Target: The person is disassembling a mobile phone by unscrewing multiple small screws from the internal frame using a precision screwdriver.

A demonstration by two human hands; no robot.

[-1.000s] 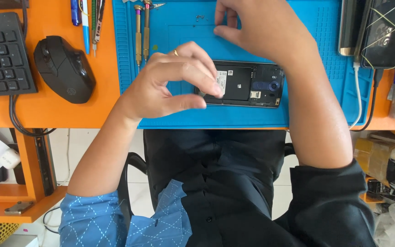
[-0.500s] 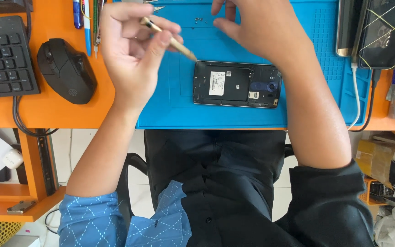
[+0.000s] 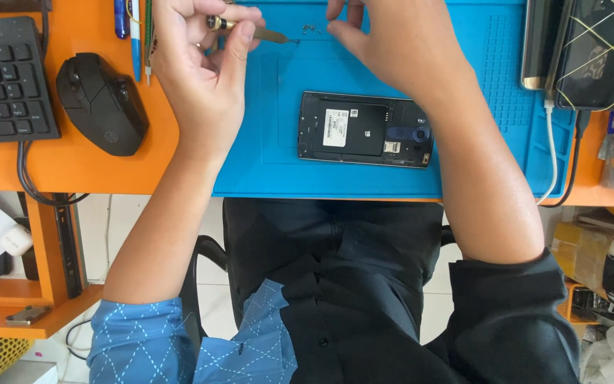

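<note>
A black phone [image 3: 365, 129] with its back cover off lies face down on the blue work mat [image 3: 307, 178]. My left hand [image 3: 200, 64] grips a small screwdriver [image 3: 250, 30], whose tip points right at a few tiny screws [image 3: 310, 29] on the mat's far part. My right hand [image 3: 392, 39] hovers just right of those screws, fingers pinched together near them; whether it holds one cannot be made out. Both hands are beyond the phone and off it.
A black mouse [image 3: 101, 103] and keyboard [image 3: 5, 82] sit on the orange desk [image 3: 72, 167] at left, with pens [image 3: 135, 35] beside the mat. Two dark devices [image 3: 580, 50] and a white cable [image 3: 552, 153] lie at right. Boxes clutter the right edge.
My left hand left the phone, rose to the mat's far side with the screwdriver, then swung its tip toward the screws. My right hand stayed near the top of the mat.
</note>
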